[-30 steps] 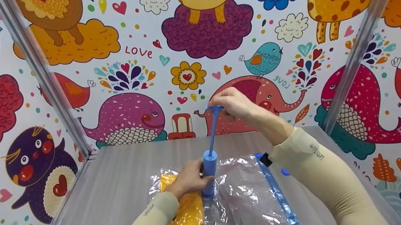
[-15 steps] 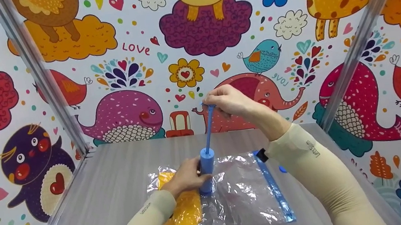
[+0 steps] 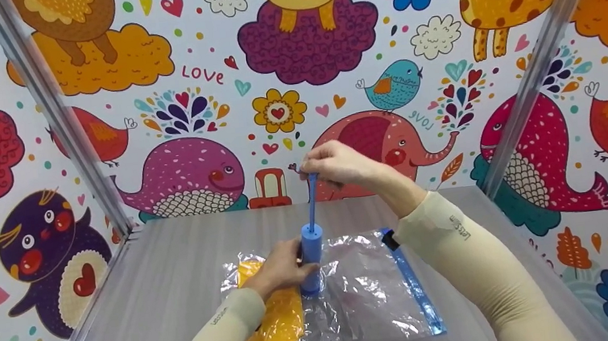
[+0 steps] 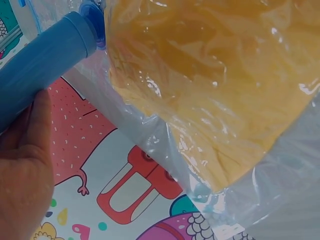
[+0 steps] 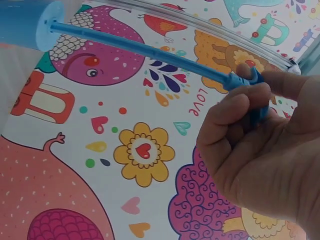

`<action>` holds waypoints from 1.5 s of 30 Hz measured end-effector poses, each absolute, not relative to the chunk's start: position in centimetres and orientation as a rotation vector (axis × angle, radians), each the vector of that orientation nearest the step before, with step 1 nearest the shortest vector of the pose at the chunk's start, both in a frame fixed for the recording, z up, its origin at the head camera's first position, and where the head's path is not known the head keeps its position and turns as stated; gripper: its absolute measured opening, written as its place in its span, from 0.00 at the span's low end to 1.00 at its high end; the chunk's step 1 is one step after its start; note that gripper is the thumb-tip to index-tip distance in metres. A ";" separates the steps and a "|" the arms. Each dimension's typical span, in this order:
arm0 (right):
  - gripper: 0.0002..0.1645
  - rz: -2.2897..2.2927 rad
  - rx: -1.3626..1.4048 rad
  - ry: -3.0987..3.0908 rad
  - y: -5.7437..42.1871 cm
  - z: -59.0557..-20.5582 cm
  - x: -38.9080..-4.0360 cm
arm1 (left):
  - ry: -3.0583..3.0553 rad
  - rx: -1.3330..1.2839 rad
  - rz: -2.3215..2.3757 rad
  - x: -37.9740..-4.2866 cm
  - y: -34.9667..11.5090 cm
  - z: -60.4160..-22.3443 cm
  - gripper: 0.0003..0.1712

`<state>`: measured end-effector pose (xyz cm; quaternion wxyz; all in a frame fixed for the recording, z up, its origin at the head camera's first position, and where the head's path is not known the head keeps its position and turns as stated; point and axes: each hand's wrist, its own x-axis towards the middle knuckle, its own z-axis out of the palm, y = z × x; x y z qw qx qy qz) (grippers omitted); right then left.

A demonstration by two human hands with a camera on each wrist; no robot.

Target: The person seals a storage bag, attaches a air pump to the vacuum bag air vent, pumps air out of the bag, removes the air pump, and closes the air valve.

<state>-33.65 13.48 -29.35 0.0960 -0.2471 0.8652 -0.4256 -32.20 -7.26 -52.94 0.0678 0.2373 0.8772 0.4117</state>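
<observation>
My left hand (image 3: 282, 267) grips the barrel of a blue hand pump (image 3: 312, 244), which stands nearly upright on a clear plastic vacuum bag (image 3: 374, 288). Above it, my right hand (image 3: 337, 164) holds the pump's T-shaped handle (image 5: 256, 107) with curled fingers. The thin plunger rod (image 5: 150, 52) is partly drawn out of the barrel. A folded yellow cloth (image 3: 276, 325) lies inside the bag's left part. In the left wrist view the pump's lower end (image 4: 80, 35) meets a darker blue round fitting (image 4: 94, 20); the exact contact is partly hidden.
The bag lies flat on a grey table (image 3: 167, 277), with a blue strip (image 3: 418, 289) along its right edge. Printed cartoon panels (image 3: 195, 166) and metal posts (image 3: 54, 113) close in the back and sides.
In the last half second my right hand has moved down towards the barrel, so less of the plunger rod shows. My left hand keeps its grip on the barrel.
</observation>
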 end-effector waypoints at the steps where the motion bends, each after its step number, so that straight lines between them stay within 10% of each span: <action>1: 0.17 -1.230 -0.733 2.551 13.4 -29.8 -33.7 | 2.645 0.725 1.240 -32.2 -7.3 -52.9 0.23; 19: 0.17 -0.955 -0.647 2.463 12.9 -38.2 -34.4 | 2.657 0.819 1.250 -32.1 -7.4 -53.0 0.25; 45: 0.18 -0.800 -0.716 2.674 11.5 -39.6 -34.3 | 2.656 0.854 1.243 -32.3 -7.7 -53.1 0.27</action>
